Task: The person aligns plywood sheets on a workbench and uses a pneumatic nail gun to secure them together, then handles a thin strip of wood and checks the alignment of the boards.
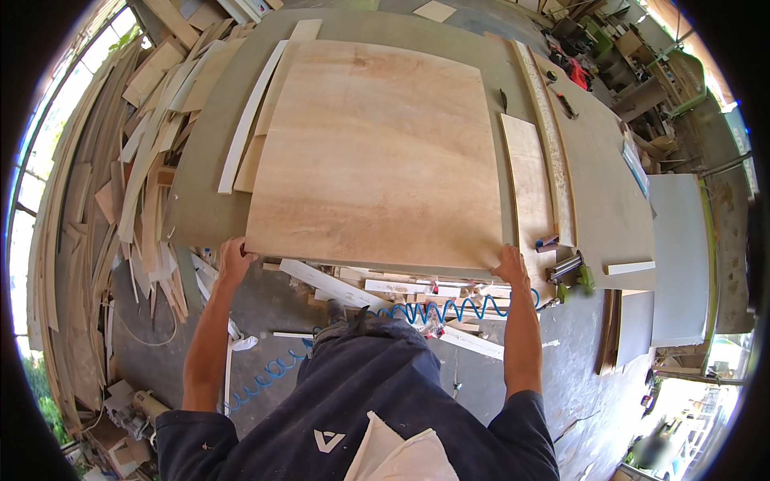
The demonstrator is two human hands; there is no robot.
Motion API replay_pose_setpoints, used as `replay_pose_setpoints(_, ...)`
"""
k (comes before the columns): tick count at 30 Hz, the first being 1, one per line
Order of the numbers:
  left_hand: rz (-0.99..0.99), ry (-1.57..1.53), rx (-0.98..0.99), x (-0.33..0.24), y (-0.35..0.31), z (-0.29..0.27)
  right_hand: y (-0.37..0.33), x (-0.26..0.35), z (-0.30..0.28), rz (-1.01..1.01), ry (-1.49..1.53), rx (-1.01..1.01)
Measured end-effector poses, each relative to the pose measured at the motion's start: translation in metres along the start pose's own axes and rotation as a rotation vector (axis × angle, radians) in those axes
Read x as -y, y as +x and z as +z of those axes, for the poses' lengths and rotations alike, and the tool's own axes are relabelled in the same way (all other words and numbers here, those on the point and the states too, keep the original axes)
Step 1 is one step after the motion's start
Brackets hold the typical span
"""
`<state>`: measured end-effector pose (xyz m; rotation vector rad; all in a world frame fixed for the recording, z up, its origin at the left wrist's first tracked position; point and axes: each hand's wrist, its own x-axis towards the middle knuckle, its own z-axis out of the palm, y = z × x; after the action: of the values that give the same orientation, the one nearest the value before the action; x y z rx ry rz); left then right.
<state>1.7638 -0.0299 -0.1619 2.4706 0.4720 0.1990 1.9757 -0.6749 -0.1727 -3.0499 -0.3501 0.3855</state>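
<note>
A worker in a dark shirt grips a broad plywood panel (373, 152) at its two near corners, the left hand (235, 260) closed on one and the right hand (510, 266) on the other. The sheet stretches forward from both hands over a table (196, 188). Ahead of the left hand, a white strip (253, 120) lies along the panel's side; farther left of that hand, scrap lumber (152, 144) is piled high. Ahead and right of the right hand, a narrow board (528, 164) and a long strip (549, 136) hem in the other side. A silver-and-green tool (568, 268) sits just right of the right hand, while a blue coiled hose (449, 311) loops below it, among offcuts (329, 283).
</note>
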Motion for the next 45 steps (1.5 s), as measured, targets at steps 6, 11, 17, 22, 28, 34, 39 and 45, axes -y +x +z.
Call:
replay_pose_setpoints(6,-0.045,-0.026,-0.011,0.021,0.007,0.007,0.013,0.009,-0.02,0.037,-0.095,0.197)
replay_pose_setpoints(11,-0.017,0.054,-0.035,0.009,0.006,0.002,0.016,0.014,-0.032,0.067,-0.068,0.274)
replay_pose_setpoints(17,-0.041,0.041,0.007,0.014,0.006,0.0,0.02,0.008,-0.022,0.042,-0.026,0.215)
replay_pose_setpoints(22,-0.006,0.026,-0.006,0.035,0.006,0.007,0.025,0.012,-0.03,0.077,0.081,0.355)
replay_pose_setpoints(28,-0.028,-0.064,-0.029,0.03,0.002,0.013,0.017,0.013,-0.021,0.111,0.019,0.276)
replay_pose_setpoints(34,-0.085,-0.064,-0.039,0.028,0.001,0.014,0.013,0.018,-0.011,0.068,-0.128,0.131)
replay_pose_setpoints(39,-0.153,-0.107,-0.066,0.025,-0.001,0.015,0.013,0.022,-0.017,0.054,-0.137,0.126)
replay_pose_setpoints(45,-0.139,-0.046,-0.102,0.021,0.0,0.019,0.018,0.02,-0.018,0.097,-0.146,0.209)
